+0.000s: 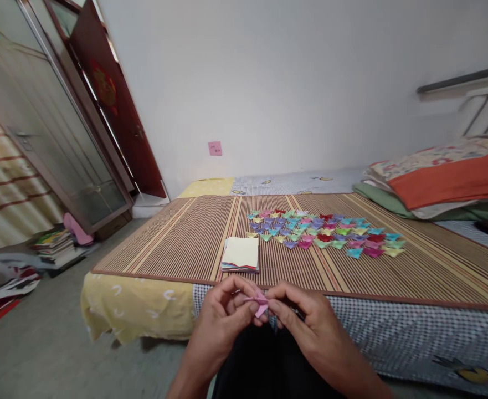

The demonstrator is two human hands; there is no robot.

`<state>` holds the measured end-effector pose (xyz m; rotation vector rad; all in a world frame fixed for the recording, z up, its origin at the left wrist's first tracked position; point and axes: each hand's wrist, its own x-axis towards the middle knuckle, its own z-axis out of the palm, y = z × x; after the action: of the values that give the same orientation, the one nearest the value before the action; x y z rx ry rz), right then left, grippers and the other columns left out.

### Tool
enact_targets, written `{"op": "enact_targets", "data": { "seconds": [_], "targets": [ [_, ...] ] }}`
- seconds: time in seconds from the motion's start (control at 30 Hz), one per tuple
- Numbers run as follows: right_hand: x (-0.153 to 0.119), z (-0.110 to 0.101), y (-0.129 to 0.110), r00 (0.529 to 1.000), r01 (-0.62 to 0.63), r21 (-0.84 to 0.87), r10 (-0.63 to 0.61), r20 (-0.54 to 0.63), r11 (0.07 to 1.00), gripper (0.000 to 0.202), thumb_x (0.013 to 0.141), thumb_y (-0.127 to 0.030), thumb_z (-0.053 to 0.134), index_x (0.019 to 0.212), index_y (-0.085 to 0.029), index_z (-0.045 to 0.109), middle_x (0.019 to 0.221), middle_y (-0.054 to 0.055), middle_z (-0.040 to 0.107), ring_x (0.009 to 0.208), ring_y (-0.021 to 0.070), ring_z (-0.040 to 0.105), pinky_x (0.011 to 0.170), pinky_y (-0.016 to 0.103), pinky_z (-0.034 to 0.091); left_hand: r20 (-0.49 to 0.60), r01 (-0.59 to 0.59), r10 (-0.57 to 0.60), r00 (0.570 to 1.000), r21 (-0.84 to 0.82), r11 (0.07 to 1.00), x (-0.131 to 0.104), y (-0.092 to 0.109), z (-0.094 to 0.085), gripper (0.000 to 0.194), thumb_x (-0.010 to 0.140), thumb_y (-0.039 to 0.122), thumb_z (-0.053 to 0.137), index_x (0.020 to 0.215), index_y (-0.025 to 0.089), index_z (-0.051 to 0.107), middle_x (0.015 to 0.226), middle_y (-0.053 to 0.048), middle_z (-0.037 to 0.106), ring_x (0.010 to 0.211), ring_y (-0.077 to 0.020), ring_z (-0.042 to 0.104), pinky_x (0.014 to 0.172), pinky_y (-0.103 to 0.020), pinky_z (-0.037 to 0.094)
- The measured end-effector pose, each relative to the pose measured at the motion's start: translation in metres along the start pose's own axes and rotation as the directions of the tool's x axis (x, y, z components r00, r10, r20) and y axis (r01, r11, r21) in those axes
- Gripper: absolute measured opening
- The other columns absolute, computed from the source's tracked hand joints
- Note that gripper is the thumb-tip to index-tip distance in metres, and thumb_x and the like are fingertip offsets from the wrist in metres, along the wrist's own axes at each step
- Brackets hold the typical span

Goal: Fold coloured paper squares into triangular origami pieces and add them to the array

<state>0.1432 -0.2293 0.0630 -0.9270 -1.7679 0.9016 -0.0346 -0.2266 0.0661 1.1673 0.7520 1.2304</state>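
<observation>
A small folded pink paper (pixel 261 305) is pinched between both hands, just in front of the bed's near edge. My left hand (pixel 227 316) grips its left side between thumb and fingers. On the right side, my right hand (pixel 306 318) holds it with thumb and index finger. Beyond my hands, a stack of square paper (pixel 240 254), pale yellow on top, lies on the striped mat (pixel 177 238). Several rows of small folded paper pieces (pixel 305 241) in many colours stand on the mat behind and to the right of the stack.
Pillows and folded bedding (pixel 447 172) lie at the bed's right end. A pink note (pixel 215 148) is on the wall. To the left, books (pixel 55 244) and a pink shoe (pixel 77 230) sit low near the glass door (pixel 56 127). Dark-clothed legs show below my hands.
</observation>
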Motion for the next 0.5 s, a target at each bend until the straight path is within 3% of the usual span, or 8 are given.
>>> {"op": "enact_targets", "data": {
  "seconds": [0.2, 0.33, 0.5],
  "targets": [
    [0.0, -0.001, 0.007, 0.98, 0.12, -0.1, -0.134, -0.145, 0.988, 0.014, 0.1, -0.022, 0.057, 0.094, -0.021, 0.069, 0.087, 0.001, 0.07, 0.083, 0.0163, 0.068, 0.075, 0.025, 0.049, -0.078, 0.033, -0.023, 0.997, 0.132, 0.991, 0.004, -0.006, 0.005, 0.026, 0.079, 0.038, 0.083, 0.081, 0.015, 0.071, 0.07, -0.001, 0.067, 0.06, -0.0106, 0.061, 0.06, -0.021, 0.049],
    [0.002, -0.002, 0.008, 0.965, 0.194, -0.102, -0.209, -0.162, 0.976, 0.015, 0.099, -0.016, 0.057, 0.094, -0.021, 0.07, 0.088, 0.002, 0.069, 0.083, 0.0153, 0.067, 0.076, 0.024, 0.05, -0.063, 0.036, -0.019, 0.998, 0.271, 0.962, 0.004, -0.006, 0.01, 0.03, 0.085, 0.043, 0.076, 0.079, 0.015, 0.068, 0.067, -0.001, 0.064, 0.059, -0.0115, 0.058, 0.058, -0.021, 0.046],
    [0.004, -0.001, 0.011, 0.961, 0.197, -0.132, -0.218, -0.17, 0.972, 0.016, 0.096, -0.012, 0.059, 0.084, -0.02, 0.067, 0.082, 0.001, 0.066, 0.078, 0.015, 0.065, 0.072, 0.025, 0.048, -0.036, 0.007, 0.007, 0.999, 0.382, 0.924, 0.005, -0.009, 0.014, 0.028, 0.089, 0.041, 0.071, 0.077, 0.016, 0.067, 0.068, -0.001, 0.062, 0.062, -0.0128, 0.056, 0.06, -0.023, 0.045]
  ]
}}
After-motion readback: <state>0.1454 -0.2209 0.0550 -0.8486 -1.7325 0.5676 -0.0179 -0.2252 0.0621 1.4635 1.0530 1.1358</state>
